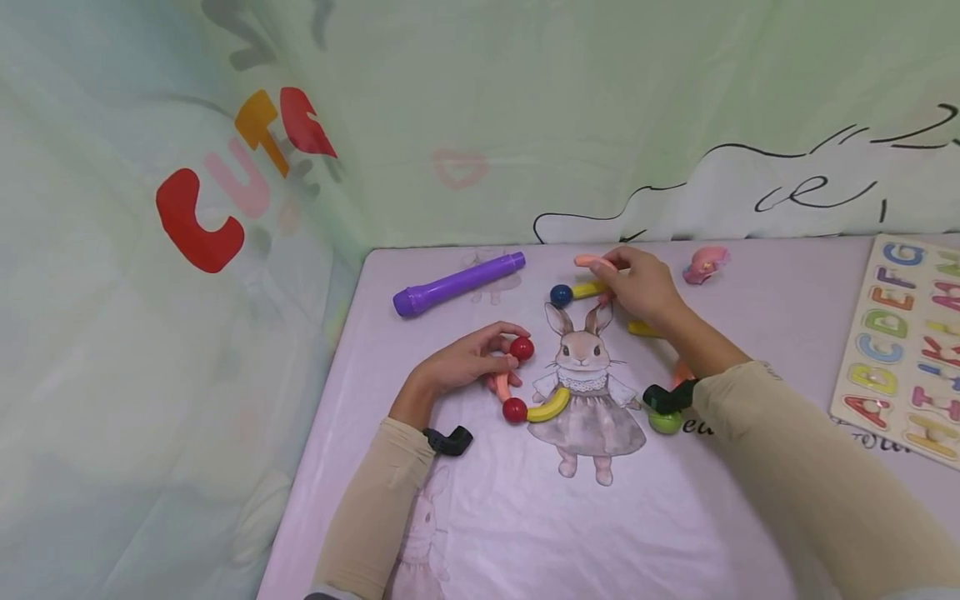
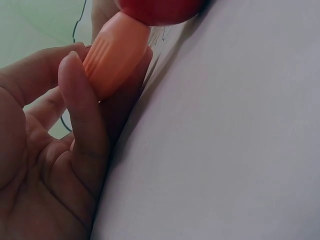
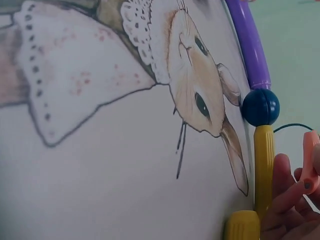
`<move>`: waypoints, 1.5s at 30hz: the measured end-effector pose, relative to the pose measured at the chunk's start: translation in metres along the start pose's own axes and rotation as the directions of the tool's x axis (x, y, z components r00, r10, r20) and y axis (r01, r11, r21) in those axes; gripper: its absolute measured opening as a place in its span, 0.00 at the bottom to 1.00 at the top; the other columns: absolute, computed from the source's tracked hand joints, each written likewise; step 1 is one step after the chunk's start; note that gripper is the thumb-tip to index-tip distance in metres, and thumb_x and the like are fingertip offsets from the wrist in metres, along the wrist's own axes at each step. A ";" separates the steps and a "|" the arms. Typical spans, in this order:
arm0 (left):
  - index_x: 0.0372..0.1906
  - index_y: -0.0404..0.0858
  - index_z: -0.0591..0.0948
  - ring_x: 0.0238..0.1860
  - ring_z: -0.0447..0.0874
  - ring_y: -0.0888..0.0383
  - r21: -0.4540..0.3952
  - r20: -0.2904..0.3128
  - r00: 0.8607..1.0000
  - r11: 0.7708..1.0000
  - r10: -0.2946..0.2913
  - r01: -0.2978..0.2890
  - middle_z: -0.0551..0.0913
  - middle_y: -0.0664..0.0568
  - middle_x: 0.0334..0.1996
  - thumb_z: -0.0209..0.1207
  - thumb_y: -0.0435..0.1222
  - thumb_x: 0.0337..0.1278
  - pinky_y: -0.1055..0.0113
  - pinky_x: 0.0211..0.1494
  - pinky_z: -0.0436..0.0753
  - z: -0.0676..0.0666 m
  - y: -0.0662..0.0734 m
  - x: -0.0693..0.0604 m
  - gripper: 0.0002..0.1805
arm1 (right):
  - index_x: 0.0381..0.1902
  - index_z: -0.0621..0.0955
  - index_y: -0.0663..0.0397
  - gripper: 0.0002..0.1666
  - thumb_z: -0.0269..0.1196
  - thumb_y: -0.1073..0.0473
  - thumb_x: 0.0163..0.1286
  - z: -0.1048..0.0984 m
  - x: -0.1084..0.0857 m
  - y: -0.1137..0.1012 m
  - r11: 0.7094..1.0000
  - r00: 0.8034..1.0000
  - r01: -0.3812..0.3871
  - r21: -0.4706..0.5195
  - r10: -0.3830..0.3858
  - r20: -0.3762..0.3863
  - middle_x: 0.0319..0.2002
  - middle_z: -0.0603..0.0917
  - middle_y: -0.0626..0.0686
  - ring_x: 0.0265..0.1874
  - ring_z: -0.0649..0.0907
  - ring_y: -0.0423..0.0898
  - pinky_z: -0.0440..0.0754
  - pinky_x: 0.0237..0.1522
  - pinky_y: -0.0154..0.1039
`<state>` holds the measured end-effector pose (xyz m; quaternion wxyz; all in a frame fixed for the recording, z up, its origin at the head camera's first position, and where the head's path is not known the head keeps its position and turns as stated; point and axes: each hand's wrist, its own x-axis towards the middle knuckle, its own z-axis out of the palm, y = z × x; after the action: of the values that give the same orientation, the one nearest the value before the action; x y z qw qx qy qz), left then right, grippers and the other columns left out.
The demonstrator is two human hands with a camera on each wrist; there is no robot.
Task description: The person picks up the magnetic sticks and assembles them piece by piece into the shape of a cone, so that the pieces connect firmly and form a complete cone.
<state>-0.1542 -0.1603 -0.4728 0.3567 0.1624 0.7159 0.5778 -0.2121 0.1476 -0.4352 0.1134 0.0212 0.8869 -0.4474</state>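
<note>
My left hand point(image 1: 472, 358) pinches an orange rod point(image 2: 117, 55) between thumb and fingers, close above the table. One end of that rod meets a red ball point(image 2: 160, 10). In the head view, one red ball point(image 1: 522, 348) sits by the fingertips; a lower red ball point(image 1: 514, 410) joins a curved yellow rod point(image 1: 551, 407). Farther back, my right hand point(image 1: 637, 283) holds another orange rod point(image 1: 591, 261) between thumb and fingers. Beneath that hand lies a yellow rod point(image 3: 263, 165) with a dark blue ball point(image 3: 261, 107) at its end.
A purple stick point(image 1: 461, 285) with a rounded end lies back left. Another yellow rod point(image 1: 645, 329) and a green ball point(image 1: 665, 422) lie by the right forearm. A pink toy point(image 1: 706, 264) is at the back; a letter puzzle board point(image 1: 847, 400) lies right. Fabric walls bound the table's left and back.
</note>
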 end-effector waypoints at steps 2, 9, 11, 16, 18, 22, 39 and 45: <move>0.67 0.51 0.71 0.41 0.91 0.54 0.007 -0.009 1.000 1.000 -0.004 0.004 0.77 0.44 0.52 0.59 0.35 0.72 0.68 0.35 0.83 0.000 0.001 0.000 0.23 | 0.61 0.76 0.54 0.35 0.56 0.31 0.74 -0.002 -0.003 -0.003 1.000 1.000 0.004 0.014 -0.005 0.012 0.42 0.85 0.61 0.36 0.83 0.53 0.73 0.34 0.39; 0.64 0.50 0.70 0.39 0.91 0.54 0.012 -0.008 1.000 1.000 -0.004 0.005 0.78 0.43 0.53 0.59 0.35 0.72 0.69 0.35 0.82 -0.001 0.001 0.000 0.21 | 0.62 0.76 0.53 0.35 0.55 0.31 0.75 -0.002 -0.015 -0.012 0.997 0.997 0.024 0.069 -0.030 0.077 0.50 0.81 0.62 0.39 0.84 0.57 0.77 0.32 0.38; 0.64 0.48 0.71 0.39 0.90 0.54 0.003 -0.005 1.000 1.000 -0.004 0.004 0.78 0.43 0.55 0.60 0.34 0.71 0.69 0.35 0.82 -0.001 0.000 0.000 0.21 | 0.62 0.77 0.53 0.36 0.55 0.31 0.74 -0.002 -0.020 -0.016 0.997 0.995 0.031 0.077 -0.037 0.090 0.51 0.82 0.62 0.39 0.85 0.57 0.78 0.33 0.39; 0.61 0.44 0.73 0.41 0.90 0.56 0.000 -0.005 1.000 1.000 0.007 -0.007 0.77 0.46 0.57 0.63 0.32 0.68 0.69 0.36 0.83 -0.002 -0.001 0.000 0.20 | 0.61 0.78 0.54 0.36 0.56 0.31 0.73 -0.003 -0.032 -0.026 0.995 0.991 0.044 0.092 -0.055 0.124 0.52 0.83 0.61 0.39 0.87 0.55 0.80 0.37 0.43; 0.60 0.42 0.74 0.43 0.90 0.56 0.002 -0.006 1.000 1.000 0.016 -0.016 0.78 0.45 0.56 0.64 0.32 0.66 0.69 0.38 0.84 -0.002 0.000 0.000 0.20 | 0.60 0.78 0.55 0.36 0.57 0.31 0.73 -0.003 -0.037 -0.029 0.994 0.988 0.038 0.105 -0.053 0.143 0.52 0.83 0.61 0.40 0.87 0.54 0.80 0.36 0.43; 0.57 0.39 0.75 0.44 0.89 0.56 -0.005 -0.006 1.000 1.000 0.030 -0.030 0.82 0.44 0.51 0.63 0.31 0.67 0.69 0.40 0.84 -0.003 0.000 0.000 0.17 | 0.61 0.78 0.54 0.33 0.58 0.34 0.74 -0.001 -0.045 -0.032 0.992 0.980 0.041 0.120 -0.063 0.189 0.51 0.83 0.59 0.39 0.86 0.53 0.80 0.35 0.41; 0.64 0.40 0.76 0.43 0.90 0.56 -0.016 0.015 1.000 1.000 -0.027 0.027 0.86 0.44 0.50 0.61 0.37 0.70 0.68 0.42 0.85 -0.003 0.002 0.001 0.21 | 0.62 0.77 0.53 0.21 0.58 0.48 0.78 0.008 -0.068 -0.017 0.995 0.937 0.016 0.094 -0.048 0.347 0.50 0.83 0.59 0.42 0.81 0.56 0.80 0.40 0.41; 0.63 0.41 0.78 0.43 0.90 0.56 0.004 0.008 0.999 0.999 -0.037 0.037 0.87 0.45 0.49 0.62 0.38 0.70 0.69 0.43 0.84 -0.003 0.000 0.001 0.19 | 0.61 0.78 0.53 0.20 0.59 0.49 0.78 0.011 -0.074 -0.012 0.997 0.923 0.019 0.078 -0.047 0.382 0.48 0.85 0.58 0.42 0.83 0.52 0.81 0.41 0.40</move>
<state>-0.1570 -0.1621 -0.4727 0.3700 0.1523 0.7184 0.5691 -0.1403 0.1367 -0.4155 0.2765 -0.0776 0.8309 -0.4766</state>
